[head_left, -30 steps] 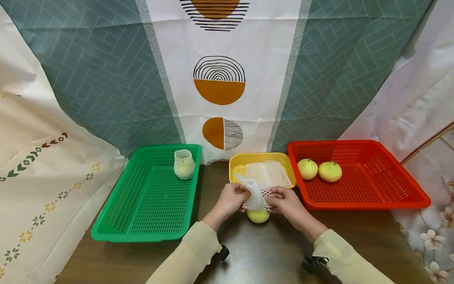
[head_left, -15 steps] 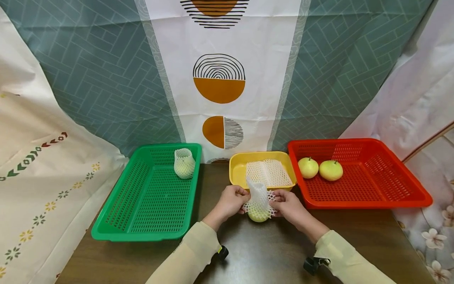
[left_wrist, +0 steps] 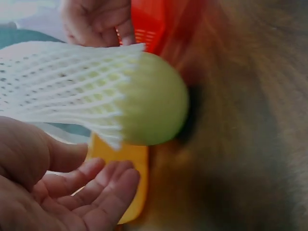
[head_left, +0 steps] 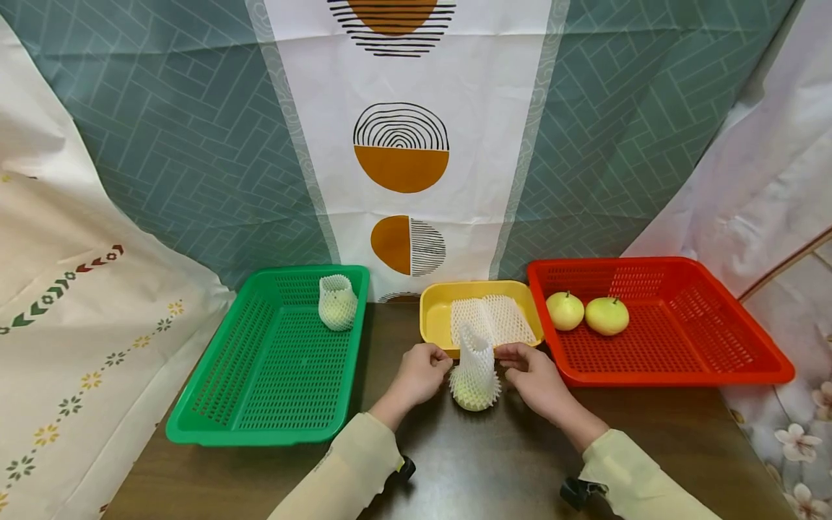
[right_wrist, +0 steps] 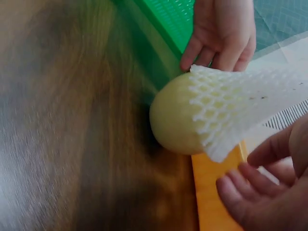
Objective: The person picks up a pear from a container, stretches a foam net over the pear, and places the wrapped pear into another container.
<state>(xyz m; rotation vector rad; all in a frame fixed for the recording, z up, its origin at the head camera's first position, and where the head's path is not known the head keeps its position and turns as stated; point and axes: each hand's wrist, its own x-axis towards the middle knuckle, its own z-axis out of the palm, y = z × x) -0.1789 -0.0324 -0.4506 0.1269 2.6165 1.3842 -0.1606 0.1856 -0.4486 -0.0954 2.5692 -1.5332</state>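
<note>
A pale yellow-green pear [left_wrist: 161, 101] sits on the table with a white foam net sleeve [head_left: 477, 357] pulled over its upper part. The sleeve's free end stands up above the fruit, and its lower rim flares around the pear's middle. My left hand [head_left: 421, 374] is just left of the sleeve, fingers loosely bent and apart from it. On the other side, my right hand [head_left: 534, 377] hovers close by with nothing in its fingers. Both wrist views show the pear's bottom bare below the netting.
Behind the hands, a yellow tray [head_left: 437, 326] holds flat foam nets [head_left: 513, 318]. A red basket [head_left: 676, 377] at right has two bare pears [head_left: 607, 316]. The green basket [head_left: 273, 433] at left contains a net-wrapped pear [head_left: 338, 309].
The foam net has come down over the pear and spread around it. Both hands have let go of its rim and moved slightly outward. The baskets are unchanged.
</note>
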